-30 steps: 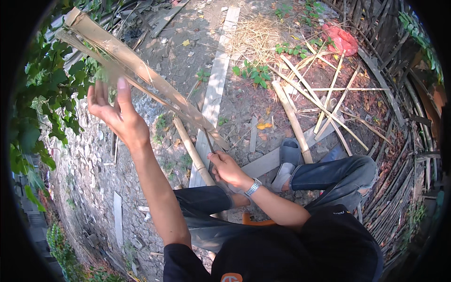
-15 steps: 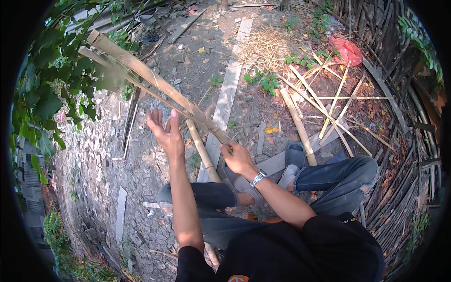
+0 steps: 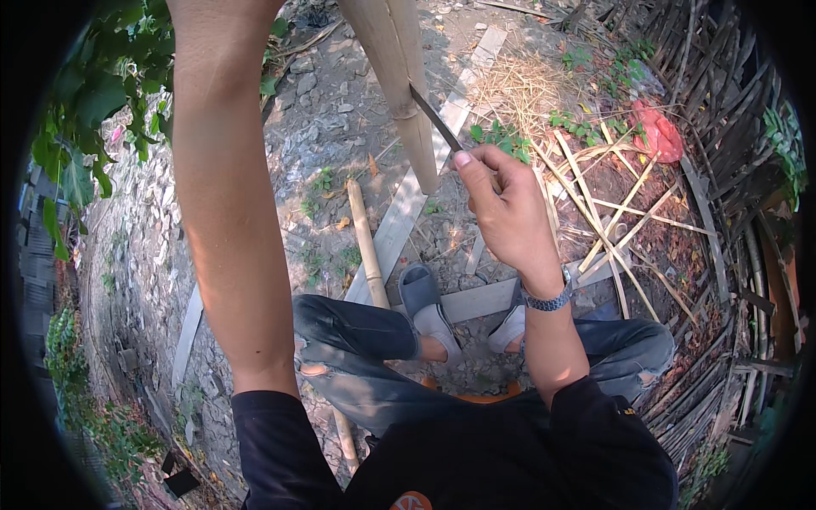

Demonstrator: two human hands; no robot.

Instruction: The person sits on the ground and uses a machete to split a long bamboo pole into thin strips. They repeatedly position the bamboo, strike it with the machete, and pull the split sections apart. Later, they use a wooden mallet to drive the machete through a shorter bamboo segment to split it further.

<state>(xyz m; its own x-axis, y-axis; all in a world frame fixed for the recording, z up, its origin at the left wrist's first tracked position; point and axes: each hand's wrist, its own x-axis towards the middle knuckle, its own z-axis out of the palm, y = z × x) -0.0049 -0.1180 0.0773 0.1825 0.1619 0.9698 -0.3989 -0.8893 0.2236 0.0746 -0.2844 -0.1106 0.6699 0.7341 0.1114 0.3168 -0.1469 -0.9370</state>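
A pale length of bamboo [image 3: 393,72] hangs in front of me, running from the top edge down to a narrower lower end. A thin crack runs along its upper face. My right hand [image 3: 508,204], with a metal watch [image 3: 548,297] on the wrist, is closed round a knife [image 3: 438,121]. The dark blade slants up to the left, and its tip meets the bamboo's right side; how deep it goes I cannot tell. My left forearm [image 3: 223,195] reaches up past the top edge, so that hand is out of sight, along with the bamboo's upper end.
A bamboo pole [image 3: 364,242] lies by my left knee, beside a long grey board [image 3: 408,212]. Crossed bamboo strips [image 3: 608,234], a straw heap [image 3: 527,85] and a red plastic bag [image 3: 656,132] lie to the right. A stick fence [image 3: 722,110] stands at far right, leafy branches [image 3: 93,93] at left.
The bamboo has swung from slanting up left to nearly upright and closer. My left hand has risen out of view. My right hand has moved up and right, and its knife now shows clearly.
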